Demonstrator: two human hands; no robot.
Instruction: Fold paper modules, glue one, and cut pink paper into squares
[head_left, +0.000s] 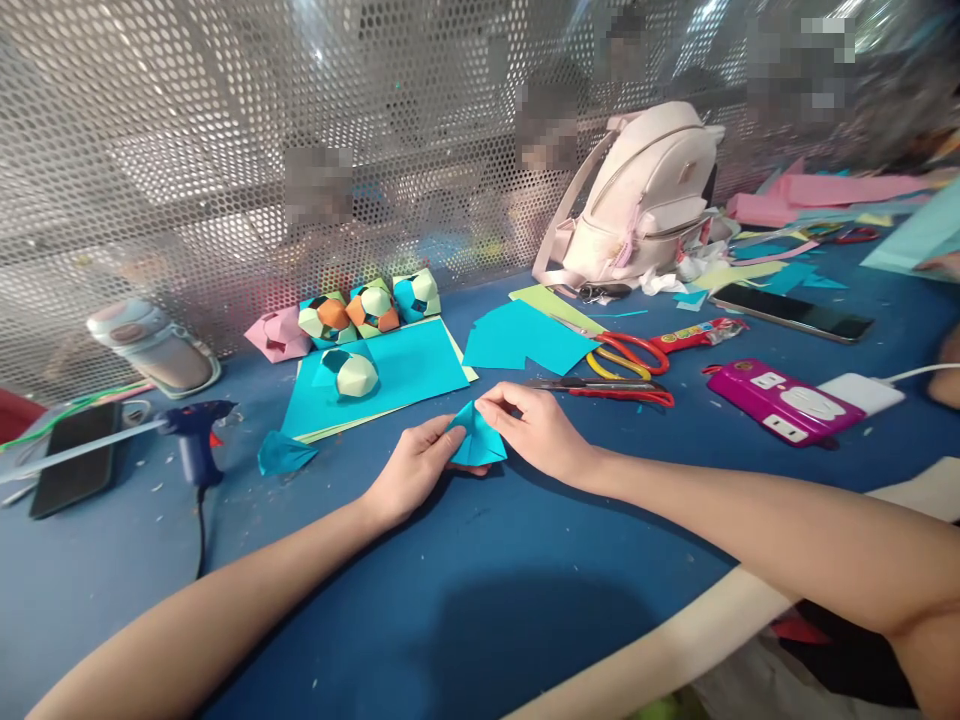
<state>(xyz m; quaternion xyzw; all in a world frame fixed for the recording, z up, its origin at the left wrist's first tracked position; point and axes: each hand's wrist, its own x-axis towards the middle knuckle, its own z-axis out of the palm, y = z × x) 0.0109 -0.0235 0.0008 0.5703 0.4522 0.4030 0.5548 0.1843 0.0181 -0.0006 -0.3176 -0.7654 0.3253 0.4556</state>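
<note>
Between both hands, blue creased paper, pointed

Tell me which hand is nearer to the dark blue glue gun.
Left. The left hand holds the folded blue paper to the right of the glue gun; the right hand is farther right, at the paper's other side.

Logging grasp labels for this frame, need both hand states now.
Left hand: closed, holding the folded blue paper.
Right hand: fingers pinched at the same paper's upper edge.
</note>
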